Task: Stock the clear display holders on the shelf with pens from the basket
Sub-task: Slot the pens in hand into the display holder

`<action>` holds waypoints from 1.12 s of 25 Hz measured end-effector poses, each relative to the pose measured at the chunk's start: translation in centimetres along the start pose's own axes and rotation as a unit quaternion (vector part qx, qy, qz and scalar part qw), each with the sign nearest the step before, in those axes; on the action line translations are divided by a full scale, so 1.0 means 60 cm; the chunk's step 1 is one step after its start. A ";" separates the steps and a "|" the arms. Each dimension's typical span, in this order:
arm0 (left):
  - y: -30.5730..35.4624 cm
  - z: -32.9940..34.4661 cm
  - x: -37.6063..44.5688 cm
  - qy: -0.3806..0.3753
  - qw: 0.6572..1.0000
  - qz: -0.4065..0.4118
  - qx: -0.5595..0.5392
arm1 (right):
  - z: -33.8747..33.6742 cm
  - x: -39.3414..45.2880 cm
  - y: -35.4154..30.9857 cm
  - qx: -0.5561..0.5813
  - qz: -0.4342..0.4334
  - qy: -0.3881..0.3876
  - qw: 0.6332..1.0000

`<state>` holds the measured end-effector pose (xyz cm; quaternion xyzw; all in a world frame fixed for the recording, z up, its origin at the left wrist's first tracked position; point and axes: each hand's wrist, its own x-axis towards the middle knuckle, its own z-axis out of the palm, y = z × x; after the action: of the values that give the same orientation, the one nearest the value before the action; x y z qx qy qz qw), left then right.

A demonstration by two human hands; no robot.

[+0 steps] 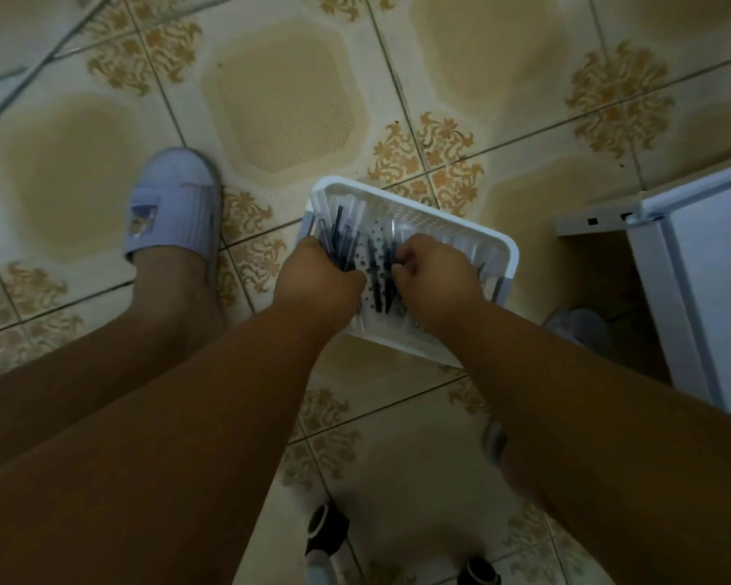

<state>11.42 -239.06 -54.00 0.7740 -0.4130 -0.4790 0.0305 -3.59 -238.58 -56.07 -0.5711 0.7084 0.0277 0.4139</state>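
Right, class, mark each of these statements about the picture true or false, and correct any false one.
1. The white basket sits on a tiled floor. True.
2. Both hands reach into the basket. True: the left hand grips a bunch of dark pens and the right hand pinches pens too.
3. The basket is red. False: it is white.
4. A slipper lies left of the basket. True.
5. The pens stand in a clear holder. False: they lie in the basket.
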 end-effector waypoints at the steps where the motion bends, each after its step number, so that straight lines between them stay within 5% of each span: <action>1: -0.003 -0.005 -0.005 -0.002 1.000 0.007 -0.013 | 0.008 0.011 -0.002 -0.016 0.007 -0.017 1.000; 10: -0.016 -0.019 0.003 -0.013 0.999 0.040 -0.016 | 0.064 0.077 -0.065 -0.206 0.038 -0.052 0.976; 14: -0.016 -0.030 -0.006 -0.017 0.998 0.059 -0.012 | 0.034 0.074 -0.053 -0.069 0.075 -0.025 0.995; 19: 0.029 -0.070 -0.095 -0.008 0.992 0.120 -0.033 | -0.046 -0.049 -0.071 0.152 0.034 0.098 0.983; 28: 0.094 -0.164 -0.435 0.012 0.968 0.221 -0.118 | -0.209 -0.395 -0.099 0.174 -0.039 0.235 0.955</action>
<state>10.31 -228.71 -27.49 0.6601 -0.5141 -0.4961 0.2322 -5.47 -228.45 -30.63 -0.5075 0.7567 -0.2475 0.3296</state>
